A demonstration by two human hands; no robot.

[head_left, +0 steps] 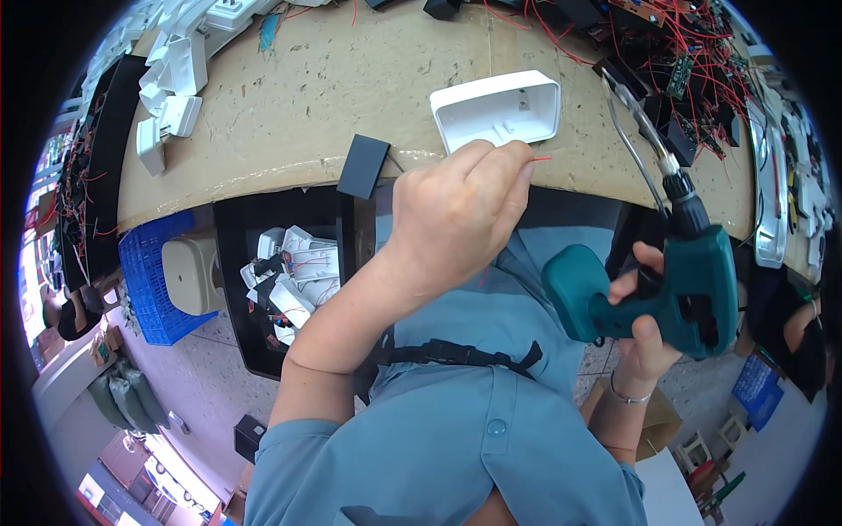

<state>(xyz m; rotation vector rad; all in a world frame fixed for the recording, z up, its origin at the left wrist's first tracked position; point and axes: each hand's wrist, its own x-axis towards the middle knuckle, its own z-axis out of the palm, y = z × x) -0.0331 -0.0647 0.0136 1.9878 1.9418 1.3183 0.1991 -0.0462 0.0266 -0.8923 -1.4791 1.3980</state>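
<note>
Teal driver (680, 294): gripped in the right hand (645, 320), fingers wrapped fully round the handle, forefinger near the trigger; held low off the bench edge, bit up, clear of the work.
Bit end: dark chuck (687, 203) angled up toward the bench, with a grey cable (633, 145) arcing off its tip toward the wire pile.
Left hand (456, 210): raised over the bench edge, fingers closed in a tight pinch.
Red wire (540, 159): only a short tip visible past the fingertips (524, 167), pinched firmly; held just in front of the shell, not touching it (rest of the wire hidden inside the hand).
White shell (498, 110): open side up on the bench, just beyond the left hand, inner posts exposed and within easy reach.
Bench (351, 79): brown board covering, scuffed.
Black plate (362, 167): flat at the near edge, left of the hand, partly overhanging.
Black bin (263, 289): below the bench edge, loaded with white parts with red leads, placed for reaching down.
White housings (175, 79): heaped at the far left corner, well apart from the hands.
Wire pile (684, 53): red leads and small boards massed at the far right.
Blue crate (149, 280): on the floor beside the bin, a beige box in it.
</note>
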